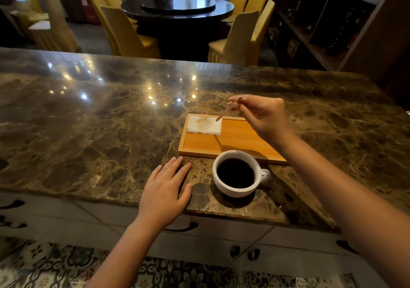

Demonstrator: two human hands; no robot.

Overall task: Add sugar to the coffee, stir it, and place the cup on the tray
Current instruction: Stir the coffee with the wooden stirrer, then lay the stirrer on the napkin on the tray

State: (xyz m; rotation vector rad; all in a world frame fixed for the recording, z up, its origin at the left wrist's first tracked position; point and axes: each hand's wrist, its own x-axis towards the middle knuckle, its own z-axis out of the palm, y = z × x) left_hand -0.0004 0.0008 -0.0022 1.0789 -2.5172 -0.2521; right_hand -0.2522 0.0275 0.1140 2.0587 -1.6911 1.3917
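Observation:
A white cup (236, 191) full of dark coffee stands on the marble counter, its handle pointing right, just in front of a wooden tray (235, 142). A stained white napkin (204, 124) lies in the tray's far left corner. My right hand (264, 115) hovers over the tray's far edge, pinching a thin wooden stir stick (227, 110) whose lower tip hangs above the napkin. My left hand (165, 190) rests flat on the counter, fingers spread, left of the cup and apart from it.
The brown marble counter (99, 121) runs wide to the left and right, its front edge just below the cup. Beyond it stand a dark round table (177, 6) with yellow-covered chairs and dark shelving (332, 21) at the right.

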